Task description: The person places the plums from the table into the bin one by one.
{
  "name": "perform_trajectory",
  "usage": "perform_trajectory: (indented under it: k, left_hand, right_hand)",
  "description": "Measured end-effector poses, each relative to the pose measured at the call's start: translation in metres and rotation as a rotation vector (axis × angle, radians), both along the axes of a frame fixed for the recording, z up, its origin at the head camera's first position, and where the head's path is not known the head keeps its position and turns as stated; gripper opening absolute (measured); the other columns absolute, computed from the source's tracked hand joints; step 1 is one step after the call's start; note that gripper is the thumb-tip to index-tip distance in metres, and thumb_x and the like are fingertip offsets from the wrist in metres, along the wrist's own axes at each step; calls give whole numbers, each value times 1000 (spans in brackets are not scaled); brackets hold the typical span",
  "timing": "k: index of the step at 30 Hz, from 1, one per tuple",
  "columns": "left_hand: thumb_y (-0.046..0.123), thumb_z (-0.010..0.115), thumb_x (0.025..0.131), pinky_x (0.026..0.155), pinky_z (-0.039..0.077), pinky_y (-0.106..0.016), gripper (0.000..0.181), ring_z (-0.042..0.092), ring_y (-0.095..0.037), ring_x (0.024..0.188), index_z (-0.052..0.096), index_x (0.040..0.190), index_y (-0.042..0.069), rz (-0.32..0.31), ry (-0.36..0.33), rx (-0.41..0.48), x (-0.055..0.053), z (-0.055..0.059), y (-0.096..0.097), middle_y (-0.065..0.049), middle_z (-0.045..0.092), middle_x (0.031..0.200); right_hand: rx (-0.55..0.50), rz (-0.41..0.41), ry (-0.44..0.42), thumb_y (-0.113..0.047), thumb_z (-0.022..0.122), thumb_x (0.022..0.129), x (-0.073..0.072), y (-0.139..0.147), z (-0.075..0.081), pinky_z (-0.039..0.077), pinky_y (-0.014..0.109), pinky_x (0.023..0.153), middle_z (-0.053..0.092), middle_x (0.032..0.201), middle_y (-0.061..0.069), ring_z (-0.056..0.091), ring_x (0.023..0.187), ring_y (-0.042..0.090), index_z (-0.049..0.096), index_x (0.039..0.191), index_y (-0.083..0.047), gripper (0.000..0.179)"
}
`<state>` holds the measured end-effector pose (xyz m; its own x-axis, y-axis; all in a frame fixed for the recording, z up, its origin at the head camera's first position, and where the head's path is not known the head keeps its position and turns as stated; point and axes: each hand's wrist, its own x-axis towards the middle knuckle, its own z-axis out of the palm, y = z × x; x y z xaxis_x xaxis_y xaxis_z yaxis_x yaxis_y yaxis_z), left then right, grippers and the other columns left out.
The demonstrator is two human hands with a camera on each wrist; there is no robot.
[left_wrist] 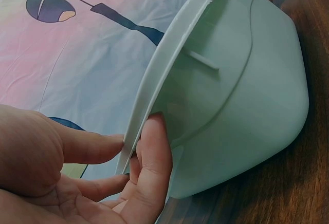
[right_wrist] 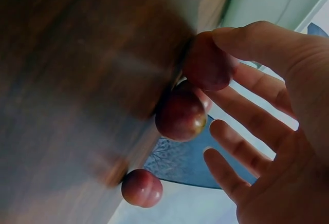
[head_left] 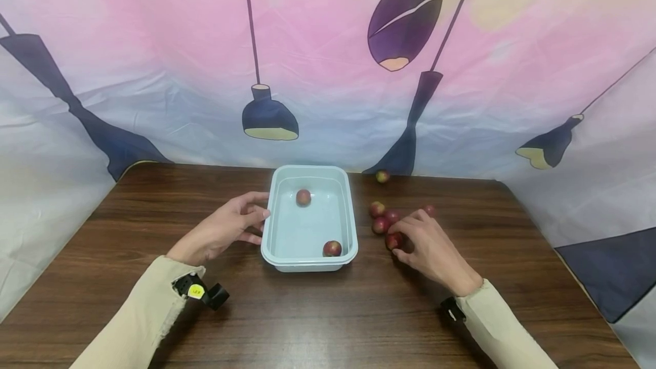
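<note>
A pale blue-green plastic tub [head_left: 309,261] stands on the table with two plums inside, one plum [head_left: 303,197] toward the back and another plum [head_left: 332,248] in the near right corner. My left hand [head_left: 222,228] pinches the tub's left rim [left_wrist: 149,88], thumb on top and fingers beneath. To the right of the tub, my right hand [head_left: 433,252] holds a dark red plum [right_wrist: 208,63] between thumb and fingers, at table level. Right beside it lie more plums [head_left: 380,225], partly hidden by the fingers in the head view.
A single plum [head_left: 382,176] lies at the table's back edge, and another plum [head_left: 429,210] sits behind my right hand. The dark wooden table [head_left: 318,323] ends against a printed cloth backdrop [head_left: 328,73].
</note>
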<state>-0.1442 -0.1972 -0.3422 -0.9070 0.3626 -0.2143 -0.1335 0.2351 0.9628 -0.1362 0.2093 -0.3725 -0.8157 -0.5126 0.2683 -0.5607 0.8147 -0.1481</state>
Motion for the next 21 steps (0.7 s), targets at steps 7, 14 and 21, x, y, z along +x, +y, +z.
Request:
perform_trajectory:
  k: [7,14,21]
  left_hand:
    - [13,46,109,81,64,-36,55,67,-20,94,25,158,1,10,-7,-9,-1,-1,0,-29,56,127]
    - [13,46,109,82,64,-36,55,67,-21,95,25,159,1,1,-2,-5,-1,-1,0,-29,56,127]
    - [13,46,109,82,64,-37,55,67,-21,95,25,158,1,0,-3,-2,-1,0,0,-29,57,126]
  right_hand:
    - [-2,6,15,-18,88,76,0,0,-1,52,40,90,74,101,-4,56,104,20,74,102,-16,29]
    - [-8,4,17,-19,88,76,-1,0,3,51,40,90,75,101,-5,56,103,20,74,101,-17,28]
    - [-16,20,32,-19,87,77,-1,-2,11,50,41,92,75,102,-4,56,103,21,74,100,-16,27]
